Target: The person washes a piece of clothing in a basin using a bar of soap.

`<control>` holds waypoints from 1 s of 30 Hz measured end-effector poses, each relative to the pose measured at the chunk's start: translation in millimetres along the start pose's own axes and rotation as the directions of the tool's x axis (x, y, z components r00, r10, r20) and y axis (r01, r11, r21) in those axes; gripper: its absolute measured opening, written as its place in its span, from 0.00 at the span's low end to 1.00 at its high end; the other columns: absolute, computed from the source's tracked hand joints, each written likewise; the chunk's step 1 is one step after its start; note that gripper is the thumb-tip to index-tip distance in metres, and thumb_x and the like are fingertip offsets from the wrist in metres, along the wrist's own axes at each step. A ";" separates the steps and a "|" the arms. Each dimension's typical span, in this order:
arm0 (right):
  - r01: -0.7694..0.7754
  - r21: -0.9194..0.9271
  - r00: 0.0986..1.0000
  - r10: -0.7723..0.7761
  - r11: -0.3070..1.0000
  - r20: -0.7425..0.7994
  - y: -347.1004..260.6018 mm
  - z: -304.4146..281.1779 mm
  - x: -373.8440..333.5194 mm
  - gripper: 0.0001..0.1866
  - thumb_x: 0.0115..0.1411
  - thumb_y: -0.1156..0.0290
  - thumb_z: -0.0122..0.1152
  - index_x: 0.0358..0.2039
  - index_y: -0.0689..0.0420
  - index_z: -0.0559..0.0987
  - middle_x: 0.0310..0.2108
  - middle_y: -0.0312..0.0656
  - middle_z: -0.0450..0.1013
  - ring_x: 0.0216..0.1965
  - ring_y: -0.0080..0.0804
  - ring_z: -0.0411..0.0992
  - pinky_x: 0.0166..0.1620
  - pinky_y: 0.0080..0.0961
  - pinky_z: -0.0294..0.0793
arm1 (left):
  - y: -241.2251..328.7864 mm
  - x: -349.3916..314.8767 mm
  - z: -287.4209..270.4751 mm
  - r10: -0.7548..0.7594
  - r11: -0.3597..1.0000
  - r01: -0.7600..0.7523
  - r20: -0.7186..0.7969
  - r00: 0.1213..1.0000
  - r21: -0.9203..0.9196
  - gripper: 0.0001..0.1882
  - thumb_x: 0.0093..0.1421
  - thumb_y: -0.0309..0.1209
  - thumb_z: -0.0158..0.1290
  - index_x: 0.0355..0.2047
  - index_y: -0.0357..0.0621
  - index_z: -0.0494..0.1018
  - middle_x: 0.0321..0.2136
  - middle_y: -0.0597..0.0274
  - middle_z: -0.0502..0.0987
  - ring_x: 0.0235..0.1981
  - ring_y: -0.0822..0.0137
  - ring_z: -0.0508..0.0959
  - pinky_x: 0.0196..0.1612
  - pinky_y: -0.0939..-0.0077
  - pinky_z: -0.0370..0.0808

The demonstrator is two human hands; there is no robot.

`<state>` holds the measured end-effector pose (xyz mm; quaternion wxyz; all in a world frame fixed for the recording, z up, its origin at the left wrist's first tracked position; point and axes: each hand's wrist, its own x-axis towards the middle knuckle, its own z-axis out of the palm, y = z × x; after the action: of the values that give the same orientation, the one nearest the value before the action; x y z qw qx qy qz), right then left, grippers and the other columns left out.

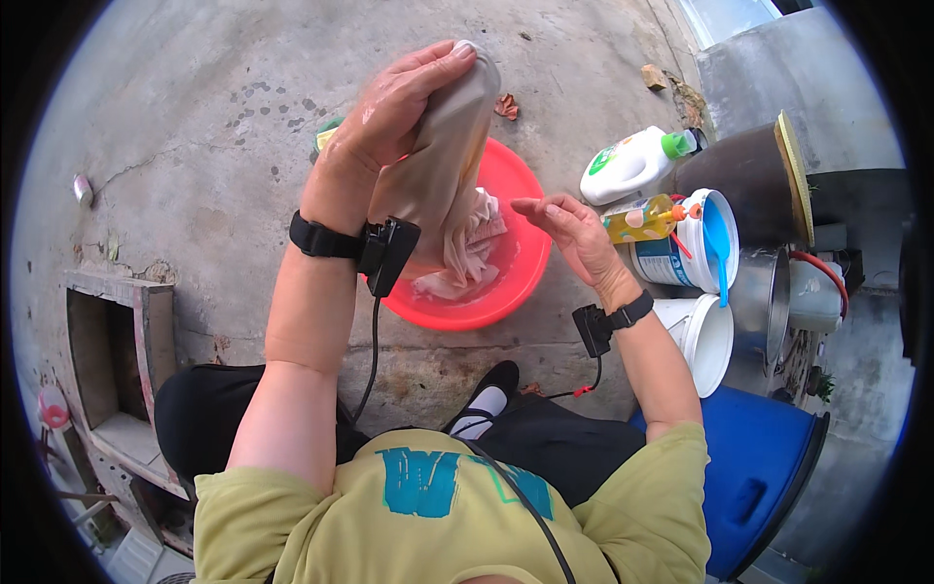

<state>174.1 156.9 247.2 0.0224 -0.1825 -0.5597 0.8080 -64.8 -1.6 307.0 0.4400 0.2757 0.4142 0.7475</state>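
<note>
My left hand is raised over a red plastic basin and grips the top of a wet beige cloth. The cloth hangs down into the basin, where its lower end lies bunched in a little water. My right hand hovers at the basin's right rim, fingers apart, holding nothing, a short gap from the hanging cloth. Both wrists carry black straps with small black devices and cables.
Right of the basin lie a white detergent bottle with a green cap and a yellow bottle. Beside them stand white buckets, a metal pot and a blue barrel. A concrete drain opening is at left.
</note>
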 end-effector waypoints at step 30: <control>0.160 0.079 0.913 -0.117 0.984 -0.392 -41.1 -12.7 -2.3 0.13 0.65 0.65 0.51 0.44 0.60 0.73 0.40 0.38 0.73 0.41 0.25 0.71 0.48 0.23 0.70 | -91.9 12.1 -63.9 0.003 0.886 0.082 -0.181 0.983 0.456 0.17 0.55 0.46 0.59 0.27 0.43 0.76 0.21 0.73 0.73 0.25 0.80 0.69 0.28 0.83 0.67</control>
<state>173.4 183.0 281.4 0.1992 -0.2961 -0.5107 0.7822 -80.6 9.9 196.1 0.3387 0.2963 0.6227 0.6401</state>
